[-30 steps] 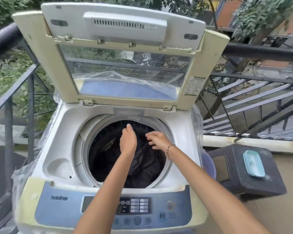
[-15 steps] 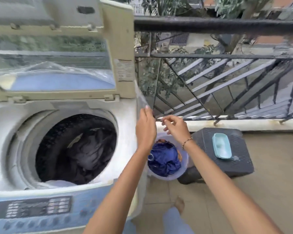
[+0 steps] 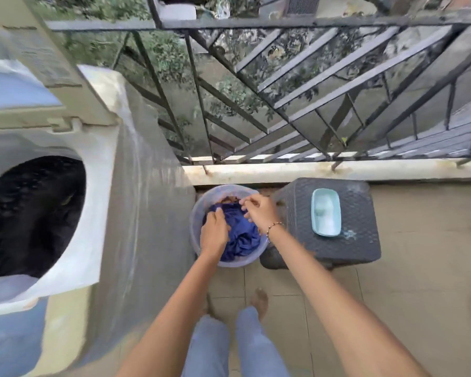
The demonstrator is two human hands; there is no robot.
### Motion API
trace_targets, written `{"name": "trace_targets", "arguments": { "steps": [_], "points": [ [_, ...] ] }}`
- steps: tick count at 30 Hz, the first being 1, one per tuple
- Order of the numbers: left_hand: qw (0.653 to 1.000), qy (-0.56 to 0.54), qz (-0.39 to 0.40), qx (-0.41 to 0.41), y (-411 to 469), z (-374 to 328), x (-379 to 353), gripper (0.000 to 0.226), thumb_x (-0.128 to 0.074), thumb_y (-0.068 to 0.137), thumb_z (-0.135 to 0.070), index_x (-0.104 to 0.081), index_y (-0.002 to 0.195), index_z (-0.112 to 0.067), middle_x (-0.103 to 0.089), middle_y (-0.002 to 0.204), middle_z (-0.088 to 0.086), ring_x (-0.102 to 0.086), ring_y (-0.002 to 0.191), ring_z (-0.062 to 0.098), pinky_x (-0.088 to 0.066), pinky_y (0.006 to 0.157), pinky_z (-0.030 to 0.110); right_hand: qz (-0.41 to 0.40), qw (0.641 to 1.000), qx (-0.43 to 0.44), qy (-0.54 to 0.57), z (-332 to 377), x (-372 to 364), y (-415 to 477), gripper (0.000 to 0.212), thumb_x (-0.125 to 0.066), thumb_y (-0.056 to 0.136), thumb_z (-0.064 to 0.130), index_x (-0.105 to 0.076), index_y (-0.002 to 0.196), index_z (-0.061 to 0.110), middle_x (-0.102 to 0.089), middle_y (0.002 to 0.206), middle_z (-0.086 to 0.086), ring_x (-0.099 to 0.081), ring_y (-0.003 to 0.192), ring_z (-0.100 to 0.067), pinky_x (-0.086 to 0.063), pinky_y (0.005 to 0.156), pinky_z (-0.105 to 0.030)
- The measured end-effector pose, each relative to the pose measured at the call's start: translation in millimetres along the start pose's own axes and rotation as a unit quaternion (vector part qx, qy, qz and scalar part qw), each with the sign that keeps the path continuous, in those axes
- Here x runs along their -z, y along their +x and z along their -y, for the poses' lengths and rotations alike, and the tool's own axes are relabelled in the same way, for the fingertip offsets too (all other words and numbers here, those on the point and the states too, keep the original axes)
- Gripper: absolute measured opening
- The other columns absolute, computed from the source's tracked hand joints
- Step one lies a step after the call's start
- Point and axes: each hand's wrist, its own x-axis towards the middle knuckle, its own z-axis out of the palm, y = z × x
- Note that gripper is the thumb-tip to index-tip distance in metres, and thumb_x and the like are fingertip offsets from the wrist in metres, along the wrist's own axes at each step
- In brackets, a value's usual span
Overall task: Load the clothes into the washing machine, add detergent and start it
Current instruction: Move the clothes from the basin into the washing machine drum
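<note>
Blue clothes (image 3: 241, 235) lie in a round tub (image 3: 195, 227) on the floor beside the washing machine (image 3: 98, 186). Left hand (image 3: 214, 233) grabs the cloth. Right hand (image 3: 260, 209) pinches its top edge.

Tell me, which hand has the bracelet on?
The right hand, over the far side of the tub: a beaded bracelet circles its wrist. The left hand, pressing the blue cloth, has a bare wrist.
</note>
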Motion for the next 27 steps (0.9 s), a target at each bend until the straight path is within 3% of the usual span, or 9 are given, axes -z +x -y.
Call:
{"name": "trace_targets", "arguments": {
  "steps": [3, 5, 7, 10, 13, 17, 21, 23, 27],
  "points": [
    [0.999, -0.022, 0.003, 0.049, 23, 20, -17, 0.044, -0.027, 0.101, -0.042, -0.052, 0.100, -0.006, -0.064, 0.084, 0.013, -0.054, 0.062, 0.028, -0.050, 0.066, 0.038, 0.004, 0.999, -0.035, 0.002, -37, -1, 24, 0.030, -0.045, 0.094, 0.008, -0.059, 0.071, 0.023, -0.059, 0.067, 0.003, -0.054, 0.057, -0.012, -0.047, 0.058, -0.028],
    [0.995, -0.044, 0.014, 0.086, 47, 35, -29, 0.039, -0.028, 0.103, -0.035, -0.050, 0.108, -0.003, -0.059, 0.077, 0.011, -0.049, 0.055, 0.025, -0.042, 0.053, 0.030, 0.013, 0.998, -0.062, -0.016, -70, -11, 49, 0.031, -0.047, 0.093, 0.012, -0.058, 0.068, 0.027, -0.059, 0.067, 0.003, -0.056, 0.061, -0.017, -0.051, 0.064, -0.034],
    [0.991, -0.058, 0.034, 0.115, 74, 54, -44, 0.033, -0.028, 0.103, -0.032, -0.049, 0.101, -0.007, -0.056, 0.072, 0.008, -0.048, 0.053, 0.024, -0.039, 0.048, 0.028, 0.020, 0.995, -0.094, -0.039, -106, -23, 72, 0.026, -0.052, 0.089, 0.016, -0.058, 0.066, 0.027, -0.058, 0.067, 0.001, -0.057, 0.072, -0.024, -0.050, 0.072, -0.039],
    [0.990, -0.048, 0.039, 0.127, 123, 94, -72, 0.030, -0.030, 0.103, -0.031, -0.047, 0.086, -0.012, -0.055, 0.078, 0.009, -0.048, 0.056, 0.022, -0.040, 0.051, 0.029, 0.022, 0.989, -0.124, -0.078, -162, -43, 112, 0.021, -0.054, 0.088, 0.023, -0.058, 0.067, 0.024, -0.059, 0.075, -0.004, -0.058, 0.081, -0.025, -0.050, 0.079, -0.037],
    [0.989, -0.023, 0.061, 0.136, 165, 133, -98, 0.025, -0.030, 0.103, -0.032, -0.042, 0.098, -0.011, -0.053, 0.080, 0.006, -0.050, 0.061, 0.022, -0.041, 0.056, 0.031, 0.031, 0.983, -0.142, -0.112, -203, -60, 143, 0.016, -0.051, 0.091, 0.022, -0.066, 0.092, 0.018, -0.063, 0.105, -0.008, -0.061, 0.094, -0.025, -0.047, 0.089, -0.031],
    [0.984, 0.072, 0.092, 0.132, 215, 184, -120, 0.021, -0.037, 0.099, -0.035, -0.042, 0.088, -0.017, -0.062, 0.098, 0.012, -0.062, 0.087, 0.033, -0.052, 0.085, 0.047, 0.045, 0.981, -0.147, -0.121, -256, -88, 181, 0.025, -0.057, 0.088, 0.013, -0.061, 0.112, 0.005, -0.029, 0.152, -0.006, -0.046, 0.127, -0.023, -0.037, 0.108, -0.032],
    [0.968, 0.178, 0.111, 0.138, 261, 218, -129, 0.010, -0.052, 0.092, -0.024, -0.050, 0.094, -0.015, -0.061, 0.112, 0.022, -0.059, 0.105, 0.039, -0.049, 0.093, 0.046, 0.037, 0.975, -0.150, -0.161, -292, -109, 209, 0.041, -0.064, 0.083, 0.023, -0.057, 0.122, 0.014, -0.012, 0.157, -0.006, -0.017, 0.145, -0.024, -0.024, 0.116, -0.037],
    [0.963, 0.237, 0.088, 0.093, 282, 217, -131, 0.031, -0.060, 0.089, -0.018, -0.051, 0.115, -0.004, -0.053, 0.124, 0.023, -0.053, 0.114, 0.039, -0.043, 0.098, 0.042, 0.031, 0.970, -0.160, -0.180, -304, -113, 220, 0.058, -0.066, 0.082, 0.027, -0.045, 0.135, 0.014, -0.009, 0.158, -0.005, -0.011, 0.145, -0.023, -0.019, 0.117, -0.033],
    [0.954, 0.297, 0.023, 0.027, 325, 219, -135, 0.085, -0.071, 0.084, -0.023, -0.019, 0.148, -0.004, -0.022, 0.152, 0.019, -0.026, 0.139, 0.035, -0.028, 0.112, 0.039, 0.002, 0.969, -0.179, -0.173, -321, -125, 240, 0.097, -0.077, 0.072, 0.036, -0.021, 0.146, 0.008, -0.020, 0.155, -0.008, -0.014, 0.145, -0.024, -0.018, 0.118, -0.035]
  ]
}}
